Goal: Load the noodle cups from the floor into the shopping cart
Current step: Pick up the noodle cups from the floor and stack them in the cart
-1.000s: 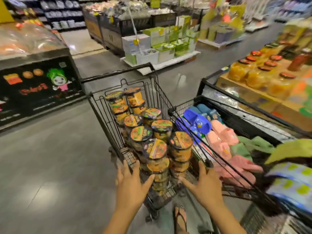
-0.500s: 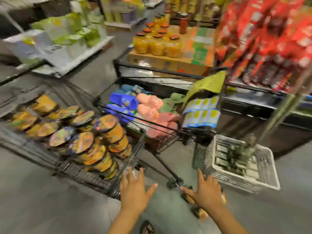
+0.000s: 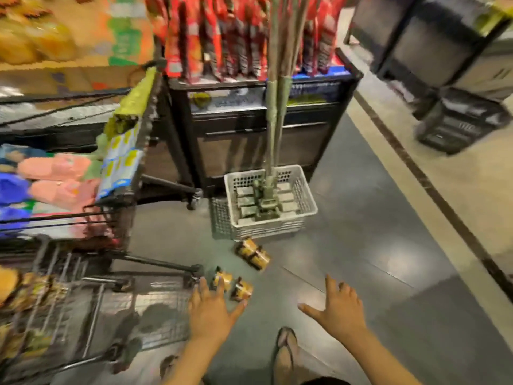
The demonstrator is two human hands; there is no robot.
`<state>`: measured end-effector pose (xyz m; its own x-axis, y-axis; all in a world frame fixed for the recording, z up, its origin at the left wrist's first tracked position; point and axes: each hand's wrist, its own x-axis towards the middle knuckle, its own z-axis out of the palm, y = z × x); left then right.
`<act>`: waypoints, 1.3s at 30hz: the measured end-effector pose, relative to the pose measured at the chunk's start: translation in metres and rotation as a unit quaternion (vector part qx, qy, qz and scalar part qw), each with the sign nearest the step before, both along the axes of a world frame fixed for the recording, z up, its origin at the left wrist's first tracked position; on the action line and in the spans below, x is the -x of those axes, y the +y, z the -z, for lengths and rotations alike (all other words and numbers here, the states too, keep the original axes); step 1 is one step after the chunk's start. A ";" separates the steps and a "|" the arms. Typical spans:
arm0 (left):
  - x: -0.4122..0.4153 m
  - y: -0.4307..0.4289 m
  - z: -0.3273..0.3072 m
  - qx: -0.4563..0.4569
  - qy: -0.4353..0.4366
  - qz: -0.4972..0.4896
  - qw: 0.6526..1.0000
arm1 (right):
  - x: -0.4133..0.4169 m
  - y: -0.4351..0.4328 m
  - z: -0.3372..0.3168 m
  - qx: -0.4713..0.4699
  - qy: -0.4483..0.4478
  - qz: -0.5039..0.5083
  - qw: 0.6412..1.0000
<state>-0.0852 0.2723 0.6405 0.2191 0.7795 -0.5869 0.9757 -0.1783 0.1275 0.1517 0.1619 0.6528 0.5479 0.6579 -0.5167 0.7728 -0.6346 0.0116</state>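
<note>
Both hands are spread with fingers extended and hold nothing. The left hand (image 3: 212, 312) reaches two noodle cups (image 3: 243, 291) lying on the floor (image 3: 347, 245); contact cannot be confirmed. The right hand (image 3: 340, 309) hovers apart from them. Further noodle cups (image 3: 252, 254) lie ahead, beside a white basket (image 3: 263, 226). The shopping cart (image 3: 144, 304) stands left of the left hand.

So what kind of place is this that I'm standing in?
Most likely a supermarket aisle. Rows of red packets fill a black display rack, a metal wire shopping cart stands at the left, and yellow noodle cups lie on the grey floor.
</note>
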 end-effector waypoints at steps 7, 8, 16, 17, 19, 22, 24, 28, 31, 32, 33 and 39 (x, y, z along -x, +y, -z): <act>-0.064 -0.022 0.047 0.039 0.011 -0.056 0.998 | -0.070 -0.010 0.032 0.045 0.009 -0.014 0.999; -0.069 -0.023 0.054 0.039 0.018 -0.061 0.997 | -0.076 -0.006 0.040 0.050 0.011 -0.019 0.999; -0.081 0.007 0.175 0.065 0.027 -0.099 0.993 | -0.088 0.060 0.171 0.088 0.047 -0.054 0.994; -0.082 0.013 0.201 0.068 0.024 -0.106 0.992 | -0.087 0.069 0.197 0.090 0.052 -0.056 0.993; -0.085 0.026 0.259 0.069 0.013 -0.119 0.990 | -0.087 0.088 0.256 0.093 0.064 -0.056 0.992; -0.087 0.046 0.356 0.058 0.001 -0.121 0.991 | -0.086 0.113 0.350 0.083 0.080 -0.062 0.991; -0.087 0.056 0.422 0.044 -0.002 -0.122 0.992 | -0.087 0.128 0.413 0.065 0.086 -0.070 0.992; -0.083 0.070 0.547 -0.008 -0.027 -0.141 0.990 | -0.085 0.165 0.531 0.009 0.088 -0.081 0.993; -0.081 0.075 0.620 -0.027 -0.065 -0.159 0.985 | -0.081 0.198 0.604 -0.037 0.085 -0.086 0.992; -0.081 0.076 0.640 -0.039 -0.084 -0.163 0.982 | -0.079 0.210 0.625 -0.058 0.084 -0.087 0.991; -0.080 0.076 0.657 -0.056 -0.103 -0.164 0.979 | -0.077 0.221 0.644 -0.082 0.086 -0.084 0.989; -0.092 0.073 0.711 -0.198 -0.190 -0.118 0.954 | -0.063 0.263 0.721 -0.188 0.105 -0.057 0.975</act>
<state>0.0069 0.3456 -0.0702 0.1491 0.9774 -0.1499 0.8913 -0.0672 0.4485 0.2147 0.4247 -0.0680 0.3693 0.8724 -0.3201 0.7987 -0.4741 -0.3706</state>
